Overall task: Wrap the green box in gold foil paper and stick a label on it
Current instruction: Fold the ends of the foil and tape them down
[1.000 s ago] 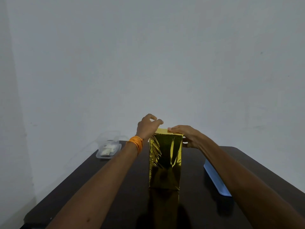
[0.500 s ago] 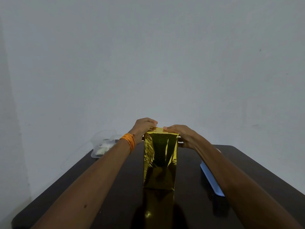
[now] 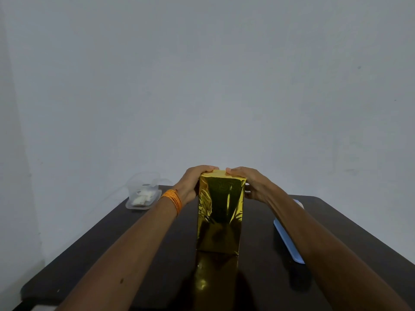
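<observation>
Gripping the top of the gold-wrapped box (image 3: 220, 214), upright on the dark table (image 3: 112, 243), the left hand (image 3: 193, 182) and right hand (image 3: 249, 185) pinned its end folds, though the slick foil looked liable to spring open if released.

I see nothing beneath the wrap of the foil-wrapped box (image 3: 220, 212). Fingers of the left grip (image 3: 192, 184) and right grip (image 3: 252, 186) vanish behind it. At 3 o'clock the right forearm (image 3: 325, 250) covers part of the blue tray (image 3: 289, 243); at 10 o'clock the clear container (image 3: 143, 195) holds bits too small to tell.
</observation>
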Demonstrator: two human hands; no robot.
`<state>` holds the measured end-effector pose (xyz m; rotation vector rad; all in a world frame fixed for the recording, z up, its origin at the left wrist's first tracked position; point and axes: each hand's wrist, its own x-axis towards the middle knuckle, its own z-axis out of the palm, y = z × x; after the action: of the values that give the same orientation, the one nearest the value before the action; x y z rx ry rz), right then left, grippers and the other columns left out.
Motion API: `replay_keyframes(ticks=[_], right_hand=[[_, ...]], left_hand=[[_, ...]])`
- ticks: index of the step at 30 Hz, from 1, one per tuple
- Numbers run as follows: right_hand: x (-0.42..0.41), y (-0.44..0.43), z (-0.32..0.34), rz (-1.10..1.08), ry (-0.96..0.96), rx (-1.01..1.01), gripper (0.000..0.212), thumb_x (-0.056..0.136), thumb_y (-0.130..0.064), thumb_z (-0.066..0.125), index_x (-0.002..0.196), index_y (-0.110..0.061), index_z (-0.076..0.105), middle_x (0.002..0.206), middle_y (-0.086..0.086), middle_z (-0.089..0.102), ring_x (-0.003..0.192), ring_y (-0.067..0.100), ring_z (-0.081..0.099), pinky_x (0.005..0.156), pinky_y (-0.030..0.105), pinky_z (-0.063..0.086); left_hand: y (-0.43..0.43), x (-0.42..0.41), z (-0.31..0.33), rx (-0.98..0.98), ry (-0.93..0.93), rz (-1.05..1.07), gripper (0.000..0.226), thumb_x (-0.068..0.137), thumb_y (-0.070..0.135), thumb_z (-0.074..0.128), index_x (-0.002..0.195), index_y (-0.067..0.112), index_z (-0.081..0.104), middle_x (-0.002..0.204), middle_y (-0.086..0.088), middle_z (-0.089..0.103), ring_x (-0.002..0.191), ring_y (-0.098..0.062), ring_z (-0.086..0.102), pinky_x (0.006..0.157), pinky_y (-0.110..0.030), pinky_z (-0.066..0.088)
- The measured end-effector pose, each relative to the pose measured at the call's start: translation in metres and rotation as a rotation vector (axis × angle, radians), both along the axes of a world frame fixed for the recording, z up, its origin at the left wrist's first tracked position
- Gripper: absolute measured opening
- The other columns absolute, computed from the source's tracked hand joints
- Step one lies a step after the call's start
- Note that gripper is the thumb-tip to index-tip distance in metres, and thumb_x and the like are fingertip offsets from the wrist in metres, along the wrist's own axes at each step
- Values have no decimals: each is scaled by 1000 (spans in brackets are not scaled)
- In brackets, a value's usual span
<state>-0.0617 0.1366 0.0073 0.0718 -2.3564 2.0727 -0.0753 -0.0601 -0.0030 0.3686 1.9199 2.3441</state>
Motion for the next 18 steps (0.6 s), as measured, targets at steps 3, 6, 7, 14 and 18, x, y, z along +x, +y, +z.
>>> replay_keyframes(ticks=[3, 6, 7, 14, 18], right_hand=[[3, -4, -8, -12, 68, -48, 33, 91, -46, 67, 105, -16, 69, 87, 5, 62, 85, 19, 61, 72, 29, 48], [8, -10, -16, -84, 125, -101, 38, 102, -48, 46, 96, -18, 68, 74, 1, 61, 78, 17, 59, 69, 29, 46], [11, -11, -19, -97, 142, -114, 41, 105, -47, 39, 95, -18, 67, 73, 0, 62, 78, 17, 59, 69, 29, 45], [35, 13, -53, 30, 149, -253, 45, 100, -58, 39, 119, -25, 63, 123, 17, 65, 112, 30, 64, 99, 49, 48], [44, 32, -79, 266, 127, -138, 62, 83, -53, 64, 138, -26, 54, 134, 10, 63, 126, 27, 59, 108, 53, 44]], left_hand=[[-1, 6, -18, 64, 42, 52, 35, 98, 34, 54, 115, 7, 69, 113, -23, 68, 101, -31, 68, 93, -45, 52], [2, 18, -24, 21, 65, 72, 40, 101, 48, 42, 107, 17, 66, 112, -15, 70, 104, -26, 67, 104, -44, 46], [2, 26, -25, 12, 68, 86, 40, 102, 51, 38, 105, 21, 64, 114, -11, 69, 102, -22, 65, 105, -41, 43], [-23, 30, -80, -56, 171, 4, 65, 92, 70, 37, 140, 28, 52, 131, -3, 64, 122, -20, 59, 108, -45, 42], [-34, 32, -104, -193, 184, -51, 74, 78, 72, 63, 140, 36, 45, 136, -2, 59, 128, -24, 55, 110, -52, 40]])
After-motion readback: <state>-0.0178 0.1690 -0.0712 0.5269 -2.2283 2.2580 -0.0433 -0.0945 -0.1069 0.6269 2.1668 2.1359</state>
